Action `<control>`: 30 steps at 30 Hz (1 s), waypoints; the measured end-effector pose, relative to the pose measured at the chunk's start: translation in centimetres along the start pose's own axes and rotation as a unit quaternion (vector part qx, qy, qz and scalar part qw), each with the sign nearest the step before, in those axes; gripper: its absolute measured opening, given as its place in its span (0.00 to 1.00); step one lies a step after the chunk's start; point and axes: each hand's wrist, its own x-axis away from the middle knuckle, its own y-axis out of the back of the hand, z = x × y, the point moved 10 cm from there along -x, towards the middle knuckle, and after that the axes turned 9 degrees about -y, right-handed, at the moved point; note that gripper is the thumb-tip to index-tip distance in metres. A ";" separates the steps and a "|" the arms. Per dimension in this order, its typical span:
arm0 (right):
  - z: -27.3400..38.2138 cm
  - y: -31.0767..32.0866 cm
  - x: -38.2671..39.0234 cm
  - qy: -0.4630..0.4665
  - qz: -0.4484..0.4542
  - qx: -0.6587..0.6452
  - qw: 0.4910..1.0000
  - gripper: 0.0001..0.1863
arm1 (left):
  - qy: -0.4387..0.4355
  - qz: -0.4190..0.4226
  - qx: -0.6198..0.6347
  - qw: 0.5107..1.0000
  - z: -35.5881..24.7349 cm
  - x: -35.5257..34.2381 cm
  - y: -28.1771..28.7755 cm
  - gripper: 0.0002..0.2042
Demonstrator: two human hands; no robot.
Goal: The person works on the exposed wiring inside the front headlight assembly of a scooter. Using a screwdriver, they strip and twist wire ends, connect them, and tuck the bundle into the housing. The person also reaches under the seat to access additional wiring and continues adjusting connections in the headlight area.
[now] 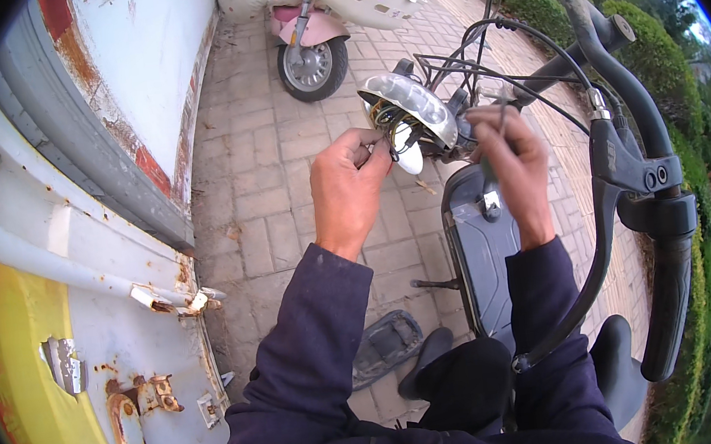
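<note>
A headlight (412,99) with a clear lens hangs in front of the bike, its open back showing a tangle of thin wires (397,124). At that opening, the thumb and fingers of my left hand (348,190) pinch some of the wires. My right hand (518,161) is closed just right of the headlight, its fingertips together around a slim dark thing that is blurred. Under the headlight a white rounded piece (408,154) shows in part. Below my hands lies the bike's black box (484,252), with a metal lock (491,206) on it.
The handlebar (616,64) with its brake lever (599,274) and black cables rises at the right. A rusty white metal door (150,330) stands at the left. A pink scooter (312,53) is ahead. A dark plastic cover (386,347) lies on the brick paving, beyond which hedges grow.
</note>
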 end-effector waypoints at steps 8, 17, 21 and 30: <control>-0.6 -0.6 -7.2 -0.032 0.064 0.019 0.997 0.12 | 0.044 0.028 0.061 0.997 2.8 -0.3 -1.3 0.08; -1.9 -1.5 -9.1 -0.118 0.156 -0.009 0.981 0.10 | 0.066 0.034 0.131 0.989 5.2 -0.6 -2.2 0.09; -3.6 -0.3 -9.7 -0.197 0.078 -0.021 0.977 0.10 | 0.073 0.016 0.141 0.987 5.1 -0.5 -2.3 0.09; -8.5 -1.8 -9.2 -0.324 0.114 -0.106 0.933 0.10 | 0.061 0.093 0.117 0.987 4.3 -0.4 -3.9 0.08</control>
